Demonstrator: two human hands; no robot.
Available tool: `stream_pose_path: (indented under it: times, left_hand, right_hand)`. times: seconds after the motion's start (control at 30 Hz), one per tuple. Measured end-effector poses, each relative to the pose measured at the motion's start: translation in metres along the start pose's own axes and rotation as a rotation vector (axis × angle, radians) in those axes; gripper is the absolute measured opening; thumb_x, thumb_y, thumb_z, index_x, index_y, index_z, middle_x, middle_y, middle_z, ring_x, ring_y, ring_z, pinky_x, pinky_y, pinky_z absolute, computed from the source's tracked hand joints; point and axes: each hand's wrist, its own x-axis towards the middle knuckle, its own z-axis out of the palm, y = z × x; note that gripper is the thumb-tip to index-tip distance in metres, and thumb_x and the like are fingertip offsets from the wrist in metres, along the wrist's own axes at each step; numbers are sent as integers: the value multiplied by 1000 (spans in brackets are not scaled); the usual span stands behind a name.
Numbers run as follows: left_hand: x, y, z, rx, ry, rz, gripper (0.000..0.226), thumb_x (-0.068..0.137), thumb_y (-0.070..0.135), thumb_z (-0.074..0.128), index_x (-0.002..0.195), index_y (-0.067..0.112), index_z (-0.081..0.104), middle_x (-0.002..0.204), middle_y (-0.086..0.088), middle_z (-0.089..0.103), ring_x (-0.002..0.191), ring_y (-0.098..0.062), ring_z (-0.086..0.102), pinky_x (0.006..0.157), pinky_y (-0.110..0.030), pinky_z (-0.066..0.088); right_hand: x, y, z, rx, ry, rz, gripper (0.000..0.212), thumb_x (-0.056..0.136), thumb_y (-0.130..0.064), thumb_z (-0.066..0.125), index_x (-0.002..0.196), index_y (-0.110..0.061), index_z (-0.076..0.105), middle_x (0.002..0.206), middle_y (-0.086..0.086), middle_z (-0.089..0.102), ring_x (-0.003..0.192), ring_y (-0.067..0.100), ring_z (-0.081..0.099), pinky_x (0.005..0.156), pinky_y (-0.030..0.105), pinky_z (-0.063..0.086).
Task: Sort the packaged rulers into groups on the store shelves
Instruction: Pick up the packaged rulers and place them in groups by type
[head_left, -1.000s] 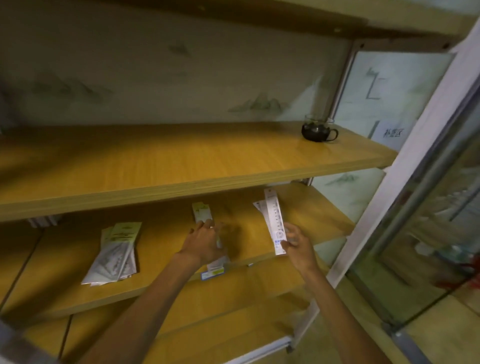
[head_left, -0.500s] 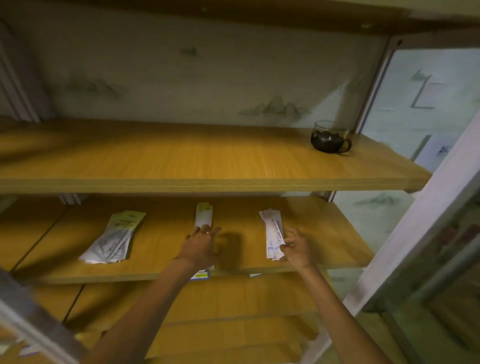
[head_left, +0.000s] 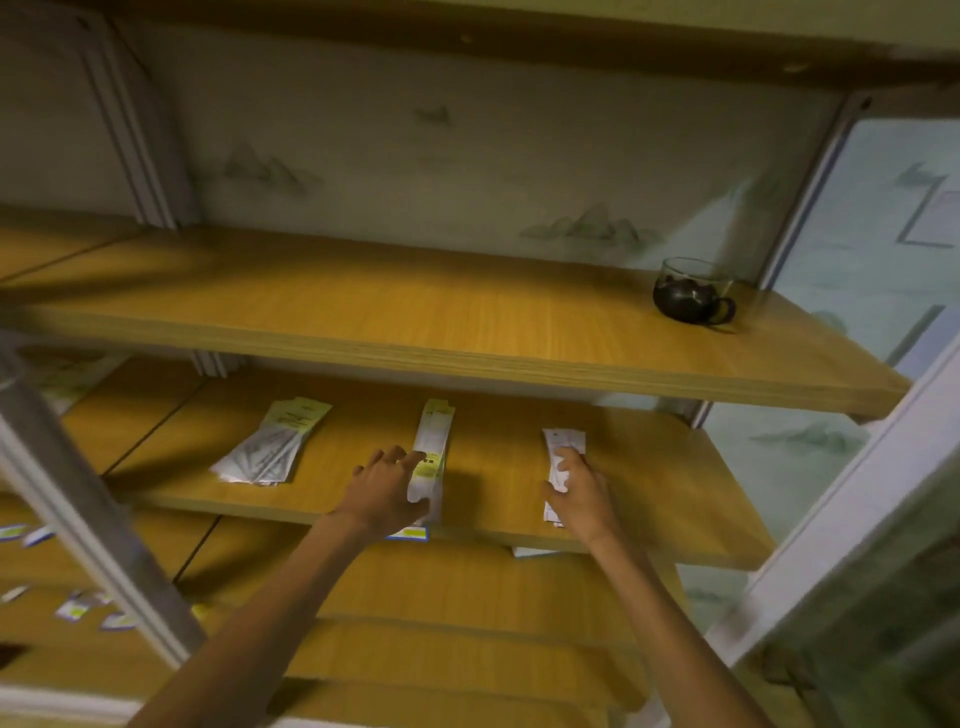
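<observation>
Three piles of packaged rulers lie on the middle wooden shelf. The left pile is fanned out, with green header cards, and nothing touches it. My left hand rests against the narrow middle pile, its straight fingers touching the pile's left side. My right hand lies flat on top of the right pile of white rulers and covers its near half.
A glass cup with dark contents stands at the right end of the upper shelf. A grey metal upright crosses the left foreground. Small labelled packs lie on a lower shelf at left. A white frame bounds the right.
My right hand has laid its raised ruler pack down on the right pile and slid forward over it. My left hand stayed at the middle pile. The view tilted upward.
</observation>
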Motion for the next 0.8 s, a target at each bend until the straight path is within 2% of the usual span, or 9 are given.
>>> stream_pose_path:
  times: [0.23, 0.33, 0.43, 0.57, 0.7, 0.8]
  left_hand:
    - [-42, -75, -22, -22, 21, -120, 73, 85, 48, 60, 147, 27, 28, 145, -4, 36, 132, -29, 38, 101, -46, 42]
    - [-76, -128, -32, -47, 44, -187, 74, 82, 52, 61, 146, 29, 30, 146, -3, 37, 131, -29, 38, 100, -44, 43]
    - [-116, -184, -45, -62, 48, -287, 82, 73, 60, 53, 146, 30, 31, 144, -4, 40, 131, -30, 40, 99, -44, 44]
    - [-173, -262, -61, -54, 98, -361, 75, 74, 55, 58, 142, 29, 38, 137, -5, 47, 125, -29, 46, 98, -40, 44]
    - [-230, -337, -78, -66, 112, -455, 85, 64, 64, 45, 141, 28, 40, 140, -4, 46, 130, -29, 41, 102, -41, 41]
    - [-269, -388, -86, -70, 148, -507, 74, 77, 50, 62, 143, 30, 37, 143, -4, 44, 129, -29, 42, 102, -38, 40]
  right_hand:
    - [-2, -87, 53, -231, -263, -291, 59, 90, -30, 57, 143, -27, 32, 148, 0, 37, 137, 20, 31, 107, 32, 32]
    - [-9, -134, 84, -286, -320, -390, 60, 89, -33, 58, 143, -26, 33, 145, 1, 40, 133, 22, 37, 105, 32, 35]
    - [-24, -188, 119, -312, -354, -479, 62, 87, -36, 57, 143, -28, 32, 148, 2, 36, 135, 23, 33, 108, 34, 34]
    - [-55, -269, 170, -309, -401, -581, 64, 87, -38, 58, 144, -28, 30, 150, 0, 33, 135, 22, 32, 108, 34, 32]
    - [-93, -346, 224, -294, -442, -688, 61, 87, -37, 59, 142, -27, 33, 146, 0, 38, 133, 23, 36, 108, 35, 34]
    - [-120, -396, 260, -290, -465, -749, 60, 87, -36, 59, 141, -27, 35, 144, -2, 40, 132, 21, 37, 108, 35, 33]
